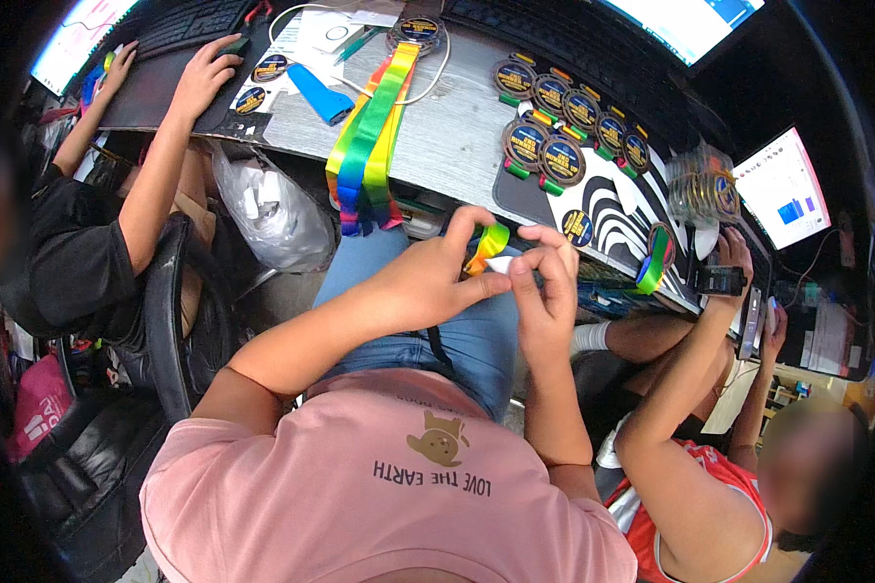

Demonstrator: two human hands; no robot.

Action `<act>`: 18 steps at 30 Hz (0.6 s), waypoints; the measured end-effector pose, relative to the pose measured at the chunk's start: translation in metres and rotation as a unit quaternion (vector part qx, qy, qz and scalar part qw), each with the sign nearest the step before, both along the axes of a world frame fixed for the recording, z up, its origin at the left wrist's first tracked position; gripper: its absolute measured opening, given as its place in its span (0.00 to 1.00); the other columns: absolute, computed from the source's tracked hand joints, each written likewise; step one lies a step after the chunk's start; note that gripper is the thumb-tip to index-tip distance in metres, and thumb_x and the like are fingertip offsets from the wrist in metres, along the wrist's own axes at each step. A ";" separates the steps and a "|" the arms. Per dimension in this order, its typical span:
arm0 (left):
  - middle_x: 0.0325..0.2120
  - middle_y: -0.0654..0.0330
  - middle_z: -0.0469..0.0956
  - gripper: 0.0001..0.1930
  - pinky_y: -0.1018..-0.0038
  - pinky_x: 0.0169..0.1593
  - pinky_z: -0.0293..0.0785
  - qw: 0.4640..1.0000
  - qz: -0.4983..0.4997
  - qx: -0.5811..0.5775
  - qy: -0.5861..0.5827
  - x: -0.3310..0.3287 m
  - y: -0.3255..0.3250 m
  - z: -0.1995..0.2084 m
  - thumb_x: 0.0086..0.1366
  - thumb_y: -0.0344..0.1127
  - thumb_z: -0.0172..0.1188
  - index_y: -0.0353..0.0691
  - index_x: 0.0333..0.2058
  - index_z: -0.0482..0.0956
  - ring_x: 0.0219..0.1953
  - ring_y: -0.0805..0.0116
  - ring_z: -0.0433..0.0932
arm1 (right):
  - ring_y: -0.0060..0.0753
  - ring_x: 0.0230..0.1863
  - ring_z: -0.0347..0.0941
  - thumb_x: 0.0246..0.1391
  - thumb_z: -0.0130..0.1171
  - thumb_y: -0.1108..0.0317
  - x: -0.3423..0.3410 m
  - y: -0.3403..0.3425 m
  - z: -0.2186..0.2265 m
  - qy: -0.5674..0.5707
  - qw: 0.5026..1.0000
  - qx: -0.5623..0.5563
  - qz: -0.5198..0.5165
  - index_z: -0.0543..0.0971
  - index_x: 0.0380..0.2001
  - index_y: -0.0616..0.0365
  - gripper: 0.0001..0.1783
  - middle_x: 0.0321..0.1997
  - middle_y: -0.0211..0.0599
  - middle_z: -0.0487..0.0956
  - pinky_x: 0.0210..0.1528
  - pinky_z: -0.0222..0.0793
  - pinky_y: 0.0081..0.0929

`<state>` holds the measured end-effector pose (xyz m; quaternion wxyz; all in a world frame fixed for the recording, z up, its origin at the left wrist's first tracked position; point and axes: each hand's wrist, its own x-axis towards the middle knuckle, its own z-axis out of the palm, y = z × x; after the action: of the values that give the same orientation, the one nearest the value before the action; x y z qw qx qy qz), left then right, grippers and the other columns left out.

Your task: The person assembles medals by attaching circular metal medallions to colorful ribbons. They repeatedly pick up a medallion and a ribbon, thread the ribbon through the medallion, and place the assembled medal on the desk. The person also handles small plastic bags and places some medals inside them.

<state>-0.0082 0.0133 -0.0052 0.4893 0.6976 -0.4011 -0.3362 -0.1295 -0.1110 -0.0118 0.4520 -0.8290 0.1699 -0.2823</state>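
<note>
Both my hands are raised over my lap, just off the desk edge. A short loop of green, yellow and orange ribbon (493,241) is between the curled index finger and thumb of my left hand (436,277). My right hand (546,282) has its fingers bent together on a small white pointed piece (499,263), whose kind I cannot make out. The white tip touches or nearly touches the ribbon. On the desk ahead lies a round medal (418,33), with long rainbow ribbons (371,136) hanging over the edge.
Several round medals (562,158) with folded ribbons lie on the grey desk (447,136). A stack of medals (702,189) stands farther right. A blue flat object (319,94) and a white cable (444,68) lie left. People sit on both sides; a plastic bag (267,214) hangs left.
</note>
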 end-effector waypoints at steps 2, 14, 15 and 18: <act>0.23 0.47 0.76 0.19 0.64 0.34 0.73 0.995 -0.074 0.045 0.047 0.003 0.001 0.008 0.66 0.45 0.56 0.34 0.43 0.66 0.27 0.51 0.79 | 0.35 0.51 0.65 0.60 0.55 0.64 -0.004 0.001 -0.012 -0.025 0.996 0.087 0.009 0.72 0.35 0.60 0.10 0.49 0.41 0.72 0.56 0.58 0.33; 0.27 0.65 0.75 0.09 0.80 0.37 0.69 0.891 0.192 -0.198 0.361 -0.029 0.018 -0.042 0.70 0.36 0.52 0.36 0.36 0.74 0.31 0.80 0.72 | 0.18 0.38 0.71 0.50 0.59 0.87 0.001 0.047 -0.053 -0.028 0.898 0.435 0.064 0.70 0.38 0.59 0.15 0.38 0.32 0.76 0.43 0.68 0.15; 0.27 0.63 0.74 0.09 0.79 0.38 0.69 0.915 0.220 -0.192 0.278 -0.034 0.023 -0.051 0.69 0.36 0.53 0.36 0.35 0.75 0.32 0.78 0.72 | 0.18 0.37 0.71 0.50 0.58 0.88 0.005 0.051 -0.059 -0.022 0.903 0.425 0.055 0.70 0.37 0.60 0.14 0.38 0.33 0.76 0.42 0.68 0.15; 0.30 0.58 0.72 0.08 0.76 0.40 0.67 0.940 0.292 -0.173 0.031 -0.037 0.034 -0.081 0.66 0.34 0.57 0.34 0.32 0.75 0.34 0.71 0.71 | 0.17 0.35 0.73 0.51 0.59 0.86 0.014 0.058 -0.089 0.001 0.907 0.417 0.055 0.71 0.35 0.61 0.12 0.36 0.34 0.78 0.38 0.69 0.14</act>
<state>-0.0450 0.0472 -0.0859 0.6915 0.6779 -0.2159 -0.1253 -0.1158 -0.0533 -0.1009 0.7710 -0.5731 0.2270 -0.1598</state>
